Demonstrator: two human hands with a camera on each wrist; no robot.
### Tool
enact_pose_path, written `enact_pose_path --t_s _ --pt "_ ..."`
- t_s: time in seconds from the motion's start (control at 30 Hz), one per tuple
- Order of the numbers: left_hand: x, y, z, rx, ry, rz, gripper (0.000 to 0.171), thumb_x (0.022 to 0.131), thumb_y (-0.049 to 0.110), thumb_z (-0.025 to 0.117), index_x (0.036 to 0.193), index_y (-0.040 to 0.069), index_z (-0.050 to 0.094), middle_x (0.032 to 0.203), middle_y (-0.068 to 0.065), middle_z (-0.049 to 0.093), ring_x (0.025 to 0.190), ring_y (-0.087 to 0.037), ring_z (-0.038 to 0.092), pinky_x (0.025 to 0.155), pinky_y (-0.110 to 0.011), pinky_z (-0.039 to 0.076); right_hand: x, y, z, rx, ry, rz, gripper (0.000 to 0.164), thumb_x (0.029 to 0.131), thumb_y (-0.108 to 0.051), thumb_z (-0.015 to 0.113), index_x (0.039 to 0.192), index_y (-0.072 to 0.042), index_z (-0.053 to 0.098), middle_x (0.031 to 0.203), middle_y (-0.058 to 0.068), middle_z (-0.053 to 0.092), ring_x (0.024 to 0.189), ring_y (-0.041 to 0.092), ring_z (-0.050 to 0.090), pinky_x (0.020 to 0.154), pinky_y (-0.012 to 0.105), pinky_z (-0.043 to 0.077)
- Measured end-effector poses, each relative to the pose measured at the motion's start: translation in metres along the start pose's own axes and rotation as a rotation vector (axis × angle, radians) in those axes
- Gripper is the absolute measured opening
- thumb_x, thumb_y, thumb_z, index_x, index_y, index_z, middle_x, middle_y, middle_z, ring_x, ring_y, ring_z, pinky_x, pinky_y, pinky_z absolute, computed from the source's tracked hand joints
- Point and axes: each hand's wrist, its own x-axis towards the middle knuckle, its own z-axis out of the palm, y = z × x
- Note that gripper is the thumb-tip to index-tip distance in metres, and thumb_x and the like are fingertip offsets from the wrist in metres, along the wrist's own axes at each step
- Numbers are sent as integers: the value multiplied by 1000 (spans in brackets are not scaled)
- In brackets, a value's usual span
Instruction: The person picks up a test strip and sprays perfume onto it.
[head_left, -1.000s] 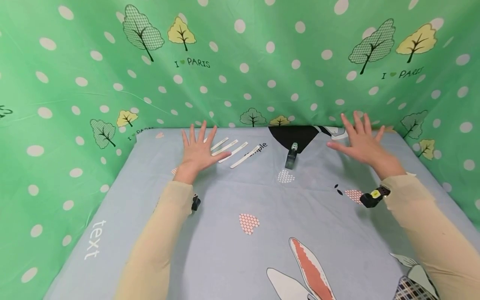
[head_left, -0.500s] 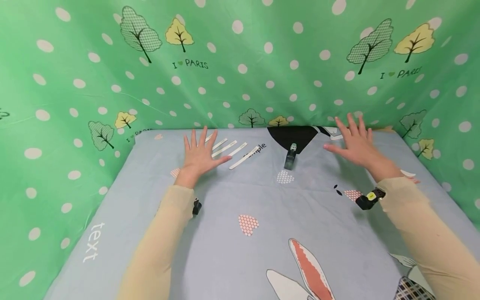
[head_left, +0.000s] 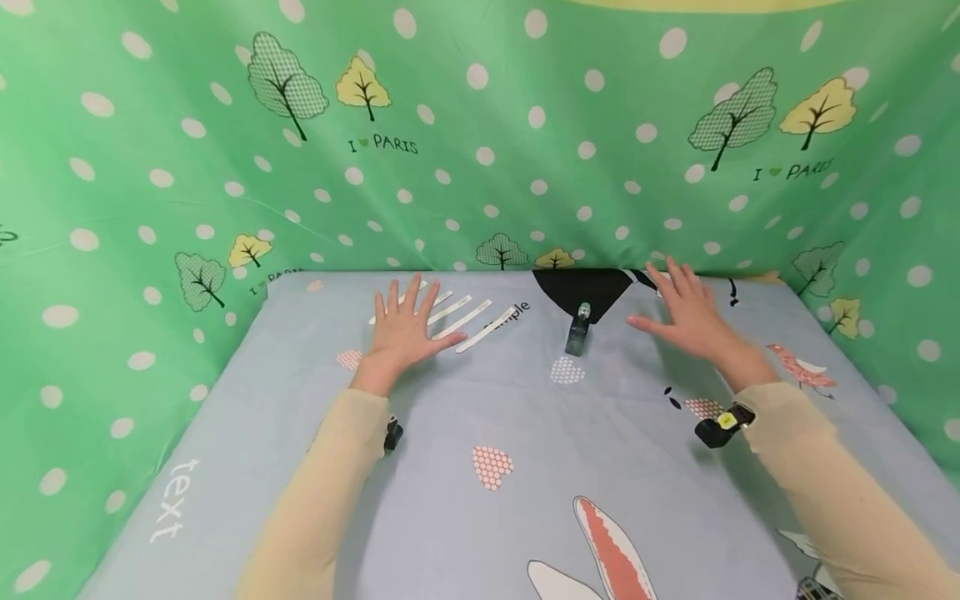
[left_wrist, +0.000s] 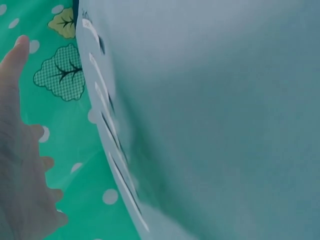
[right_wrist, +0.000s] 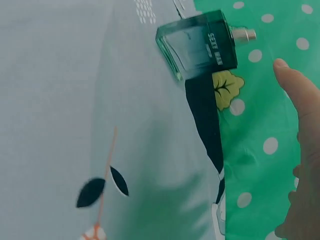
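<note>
Several thin white paper strips (head_left: 486,331) lie side by side in a slanted row towards the back left of the cloth. My left hand (head_left: 405,337) hovers over the left end of that row with spread fingers, hiding parts of some strips. In the left wrist view the strips (left_wrist: 129,187) run along the cloth's edge. A dark green glass perfume bottle (head_left: 577,333) with a spray nozzle lies right of the strips; lettering on it reads "SEXY MAN" in the right wrist view. My right hand (head_left: 693,321), fingers apart and holding nothing, is to the right of the bottle.
A blue-grey printed cloth (head_left: 420,500) covers the flat surface. Behind it and at the sides hangs a green dotted curtain (head_left: 450,125). Small black cameras sit at both wrists, the right one (head_left: 717,429) beside the sleeve.
My right hand has moved left, closer to the bottle. The left hand has shifted slightly right over the strips. The head view has tilted up, so the scene sits lower.
</note>
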Motion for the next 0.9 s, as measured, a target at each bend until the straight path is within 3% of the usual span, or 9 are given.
enact_pose_path --t_s 0.17,0.4,0.9 --pt "-3 3 5 -21 -7 11 107 80 86 45 161 26 11 169 -10 3 154 -44 -1 123 -65 0 -1 -10 4 21 1 -24 98 91 -57 62 162 -20 5 168 10 -12 153 46 -6 114 78 3" --pt "-4 10 5 -60 -23 25 106 81 84 48 161 25 12 169 -11 3 155 -42 1 125 -62 -1 -1 -22 7 52 10 -55 97 89 -54 66 161 -18 12 168 16 -4 154 42 0 118 72 9" --pt "-6 24 6 -113 -43 52 107 82 81 51 161 22 11 169 -12 8 153 -42 17 126 -57 15 10 -41 18 101 -15 -50 102 85 -58 70 161 -20 13 168 13 7 154 40 12 118 66 24"
